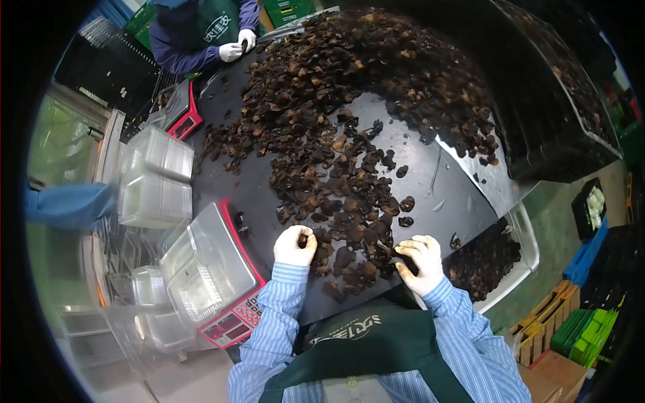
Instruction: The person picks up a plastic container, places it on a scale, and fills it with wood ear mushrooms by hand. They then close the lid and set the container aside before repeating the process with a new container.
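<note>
Dark brown mushroom pieces (356,208) lie spread over the black table (430,181), heaped thickly towards the back. My left hand (295,246), in a white glove, is at the left edge of the near pieces, its fingers curled round a small dark piece. On the right side of the same pieces is my right hand (420,263), gloved too, with thumb and fingers apart and its fingertips beside the pieces. Left of my left hand, a red-edged scale (232,282) carries a clear plastic tray (191,282).
Stacked clear boxes (156,178) stand at the left, near a second red scale (183,111). A co-worker's gloved hands (239,50) are at the far table edge. A white tub (527,248) of dark pieces sits right, below a big black crate (557,114).
</note>
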`<control>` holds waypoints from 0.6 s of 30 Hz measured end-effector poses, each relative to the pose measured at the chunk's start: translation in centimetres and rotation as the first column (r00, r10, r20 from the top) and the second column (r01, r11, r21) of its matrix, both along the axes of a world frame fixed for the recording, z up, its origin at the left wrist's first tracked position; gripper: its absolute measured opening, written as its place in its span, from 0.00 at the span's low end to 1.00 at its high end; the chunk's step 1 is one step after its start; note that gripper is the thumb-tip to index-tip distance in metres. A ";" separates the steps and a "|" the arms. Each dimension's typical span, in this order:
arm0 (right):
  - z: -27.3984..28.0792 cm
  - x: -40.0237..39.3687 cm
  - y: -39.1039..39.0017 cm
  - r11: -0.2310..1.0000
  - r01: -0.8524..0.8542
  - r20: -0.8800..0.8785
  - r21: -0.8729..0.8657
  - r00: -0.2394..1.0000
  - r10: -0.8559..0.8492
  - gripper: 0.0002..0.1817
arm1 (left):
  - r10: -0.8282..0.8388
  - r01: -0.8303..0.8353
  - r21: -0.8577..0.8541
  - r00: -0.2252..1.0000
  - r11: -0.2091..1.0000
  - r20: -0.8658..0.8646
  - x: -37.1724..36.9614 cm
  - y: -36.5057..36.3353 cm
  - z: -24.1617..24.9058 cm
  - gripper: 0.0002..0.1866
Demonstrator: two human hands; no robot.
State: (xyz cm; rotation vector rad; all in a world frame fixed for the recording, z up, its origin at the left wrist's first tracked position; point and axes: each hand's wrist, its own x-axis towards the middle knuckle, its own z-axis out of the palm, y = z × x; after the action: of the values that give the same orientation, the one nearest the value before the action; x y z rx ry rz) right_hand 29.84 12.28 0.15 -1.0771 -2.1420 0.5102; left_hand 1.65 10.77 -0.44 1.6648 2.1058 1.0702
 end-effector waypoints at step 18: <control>0.2 -2.2 -0.7 0.968 -0.238 -0.103 -0.085 0.968 0.229 0.16 | -0.819 0.826 0.234 0.391 0.514 0.420 10.1 -0.5 12.8 0.24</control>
State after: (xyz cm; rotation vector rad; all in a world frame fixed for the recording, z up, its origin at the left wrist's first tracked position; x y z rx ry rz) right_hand 27.61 11.63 0.36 -0.8376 -2.1926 0.7660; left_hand 11.74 10.26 12.38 1.8166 0.7165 0.9352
